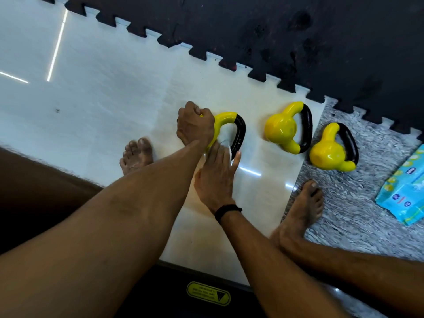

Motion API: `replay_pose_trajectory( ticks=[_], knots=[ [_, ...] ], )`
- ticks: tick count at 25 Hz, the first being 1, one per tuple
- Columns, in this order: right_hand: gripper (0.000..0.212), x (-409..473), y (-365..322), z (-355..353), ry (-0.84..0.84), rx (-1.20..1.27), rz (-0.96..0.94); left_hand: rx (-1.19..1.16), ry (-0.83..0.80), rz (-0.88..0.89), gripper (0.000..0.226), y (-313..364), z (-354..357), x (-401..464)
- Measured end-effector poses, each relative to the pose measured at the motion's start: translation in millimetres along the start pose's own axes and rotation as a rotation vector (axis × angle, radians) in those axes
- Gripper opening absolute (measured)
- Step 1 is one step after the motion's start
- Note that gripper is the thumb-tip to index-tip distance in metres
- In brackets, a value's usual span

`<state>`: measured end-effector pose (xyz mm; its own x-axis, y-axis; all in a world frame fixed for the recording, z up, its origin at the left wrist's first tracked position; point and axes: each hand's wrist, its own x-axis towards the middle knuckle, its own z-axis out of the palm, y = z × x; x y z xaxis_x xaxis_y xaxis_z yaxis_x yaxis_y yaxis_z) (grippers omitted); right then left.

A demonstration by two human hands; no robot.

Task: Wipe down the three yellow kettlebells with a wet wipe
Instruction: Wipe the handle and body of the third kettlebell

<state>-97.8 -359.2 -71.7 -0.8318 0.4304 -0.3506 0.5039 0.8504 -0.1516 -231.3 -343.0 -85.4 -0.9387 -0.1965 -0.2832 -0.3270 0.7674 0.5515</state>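
Observation:
Three yellow kettlebells with black handles lie on their sides on the floor. My left hand [193, 125] grips the body of the left kettlebell [226, 121] and hides most of it. My right hand [215, 175] presses a white wet wipe [223, 142] against that kettlebell's lower yellow part, near the handle. The middle kettlebell [281, 128] and the right kettlebell [328, 152] lie untouched to the right.
A light blue wet wipe pack [406, 189] lies at the right edge on the grey marbled floor. My bare feet [136, 156] [305, 205] stand beside the kettlebells. A black interlocking foam mat [275, 31] covers the far floor. A black machine base with a yellow label [207, 293] sits near me.

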Motion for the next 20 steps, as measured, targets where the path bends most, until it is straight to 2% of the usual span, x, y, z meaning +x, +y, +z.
replay_pose_trajectory(
  ticks=[2,4,7,10,13,16,20],
  knots=[
    [0.077,-13.7,25.6,2.9,0.002,-0.133,-0.176,-0.011,0.001,0.007,0.009,-0.7,1.2,0.6],
    [0.073,3.4,57.4,1.6,0.044,-0.231,-0.349,-0.008,0.003,0.022,0.009,-1.7,0.6,0.0],
    [0.070,18.0,81.6,-8.5,0.020,-0.243,-0.418,-0.001,-0.006,0.025,0.011,-1.6,-0.3,-1.3],
    [0.080,1.6,92.5,-5.6,0.007,-0.320,-0.482,-0.008,-0.002,0.045,0.011,-1.6,0.0,0.5],
    [0.087,37.2,97.8,-15.9,0.003,-0.421,-0.600,0.002,-0.010,0.059,0.012,-3.7,-0.1,-2.3],
    [0.074,50.4,104.5,-30.0,-0.028,-0.408,-0.656,0.004,-0.010,0.063,0.012,-2.0,-0.8,-1.2],
    [0.072,47.2,121.0,-32.5,-0.023,-0.495,-0.784,-0.005,0.008,0.071,0.010,-3.2,-0.5,-0.4]
  ],
)
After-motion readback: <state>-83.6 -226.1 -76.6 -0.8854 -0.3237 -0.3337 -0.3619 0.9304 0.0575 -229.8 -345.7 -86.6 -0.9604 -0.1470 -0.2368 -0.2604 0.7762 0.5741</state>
